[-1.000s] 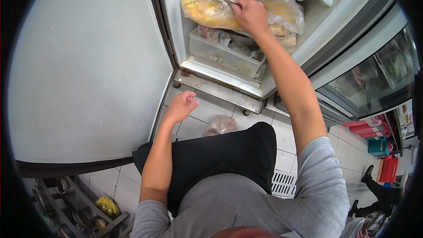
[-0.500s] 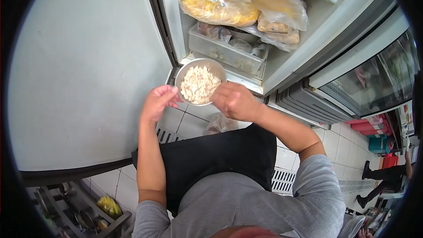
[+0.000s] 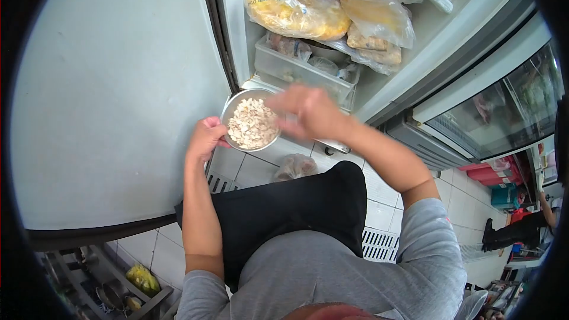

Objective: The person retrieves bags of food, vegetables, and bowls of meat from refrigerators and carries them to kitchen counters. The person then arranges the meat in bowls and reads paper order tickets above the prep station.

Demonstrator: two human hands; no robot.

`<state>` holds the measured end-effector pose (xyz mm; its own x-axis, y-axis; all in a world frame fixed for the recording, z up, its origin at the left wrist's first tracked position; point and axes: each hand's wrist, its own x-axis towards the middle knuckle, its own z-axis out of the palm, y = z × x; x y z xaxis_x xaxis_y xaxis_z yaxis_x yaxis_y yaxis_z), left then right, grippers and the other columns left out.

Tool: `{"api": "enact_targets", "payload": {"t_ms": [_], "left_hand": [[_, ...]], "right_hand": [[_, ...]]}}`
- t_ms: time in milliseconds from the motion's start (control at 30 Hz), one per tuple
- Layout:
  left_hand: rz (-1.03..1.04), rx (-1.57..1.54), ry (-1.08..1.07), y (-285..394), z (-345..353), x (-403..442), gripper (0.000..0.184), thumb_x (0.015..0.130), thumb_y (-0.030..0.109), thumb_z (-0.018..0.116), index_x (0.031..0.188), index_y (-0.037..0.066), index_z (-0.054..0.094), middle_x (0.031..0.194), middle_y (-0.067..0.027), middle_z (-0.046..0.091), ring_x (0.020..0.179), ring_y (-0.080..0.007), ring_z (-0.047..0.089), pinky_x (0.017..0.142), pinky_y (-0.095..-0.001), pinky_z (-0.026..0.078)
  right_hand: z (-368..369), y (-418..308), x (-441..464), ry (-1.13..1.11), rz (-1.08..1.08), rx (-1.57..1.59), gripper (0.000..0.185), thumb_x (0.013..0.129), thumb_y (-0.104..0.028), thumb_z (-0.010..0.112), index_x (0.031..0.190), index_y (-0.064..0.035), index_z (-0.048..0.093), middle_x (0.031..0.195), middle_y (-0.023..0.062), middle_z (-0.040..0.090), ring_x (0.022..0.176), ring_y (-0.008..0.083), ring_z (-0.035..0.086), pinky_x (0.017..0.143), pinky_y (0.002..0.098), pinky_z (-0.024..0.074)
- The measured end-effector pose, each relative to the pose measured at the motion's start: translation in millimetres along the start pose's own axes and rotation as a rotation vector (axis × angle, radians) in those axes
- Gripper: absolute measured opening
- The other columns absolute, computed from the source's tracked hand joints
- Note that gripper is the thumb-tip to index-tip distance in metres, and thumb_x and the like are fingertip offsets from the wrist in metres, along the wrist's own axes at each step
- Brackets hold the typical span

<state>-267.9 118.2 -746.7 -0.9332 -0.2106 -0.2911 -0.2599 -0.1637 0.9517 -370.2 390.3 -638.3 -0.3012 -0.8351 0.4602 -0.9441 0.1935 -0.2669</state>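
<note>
My left hand (image 3: pixel 207 137) pinches the left rim of a round metal bowl (image 3: pixel 232 108), its thumb on top. Small pale chopped pieces (image 3: pixel 253 124) fill much of the bowl. My right hand (image 3: pixel 311 112) is at the bowl's right side, blurred by motion, so its fingers and any contact with the rim are unclear. Just beyond the bowl is an open fridge with a clear plastic bin (image 3: pixel 296 70) at its bottom, holding wrapped bags. Above the bin lie a large plastic bag with yellow contents (image 3: pixel 296 12) and a knotted bag (image 3: pixel 376 9).
The fridge door (image 3: pixel 118 95) stands wide open on the left. A plastic bag (image 3: pixel 295 167) lies on the tiled floor below the bowl. At right is a glass-door fridge (image 3: pixel 504 95), with a person in dark trousers (image 3: pixel 515 231) beyond. A low rack (image 3: pixel 112 284) stands at lower left.
The bowl has shifted left and slightly down with my left hand. My right hand has left its grip position on the right rim, rising and moving rightward.
</note>
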Motion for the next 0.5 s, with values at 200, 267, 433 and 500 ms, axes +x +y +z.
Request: {"api": "enact_targets", "payload": {"t_ms": [200, 267, 433, 500], "left_hand": [[0.039, 0.023, 0.039, 11, -12, -6, 0.010, 0.082, 0.008, 0.059, 0.074, 0.003, 0.057, 0.071, -0.0086, 0.065, 0.058, -0.0153, 0.063, 0.052, -0.0290, 0.055], [0.050, 0.024, 0.041, 13, -14, -8, 0.010, 0.082, 0.008, 0.059, 0.073, 0.003, 0.056, 0.071, -0.0085, 0.064, 0.058, -0.0150, 0.063, 0.052, -0.0288, 0.055], [0.063, 0.039, 0.069, 15, -14, -12, 0.011, 0.082, 0.008, 0.058, 0.073, 0.004, 0.055, 0.070, -0.0078, 0.064, 0.058, -0.0143, 0.062, 0.053, -0.0282, 0.055], [0.064, 0.052, 0.086, 16, -15, -13, 0.011, 0.082, 0.007, 0.058, 0.072, 0.004, 0.055, 0.069, -0.0074, 0.063, 0.058, -0.0138, 0.062, 0.052, -0.0281, 0.055]], "right_hand": [[-36, 86, 104, 0.588, 0.240, -0.571, 0.039, 0.074, -0.022, 0.074, 0.106, -0.0026, 0.064, 0.096, 0.0183, 0.071, 0.088, 0.0388, 0.067, 0.082, 0.0468, 0.0526], [-35, 101, 123, 0.422, 0.545, -0.498, 0.029, 0.076, -0.018, 0.067, 0.100, -0.0030, 0.066, 0.094, 0.0210, 0.070, 0.089, 0.0396, 0.067, 0.083, 0.0489, 0.0518], [-39, 135, 129, 0.457, 0.651, -0.331, 0.023, 0.077, -0.017, 0.053, 0.087, -0.0030, 0.069, 0.093, 0.0244, 0.069, 0.089, 0.0425, 0.066, 0.086, 0.0518, 0.0501], [-44, 168, 126, 0.546, 0.612, -0.244, 0.026, 0.078, -0.020, 0.051, 0.083, -0.0027, 0.070, 0.094, 0.0240, 0.069, 0.088, 0.0436, 0.065, 0.086, 0.0516, 0.0501]]}}
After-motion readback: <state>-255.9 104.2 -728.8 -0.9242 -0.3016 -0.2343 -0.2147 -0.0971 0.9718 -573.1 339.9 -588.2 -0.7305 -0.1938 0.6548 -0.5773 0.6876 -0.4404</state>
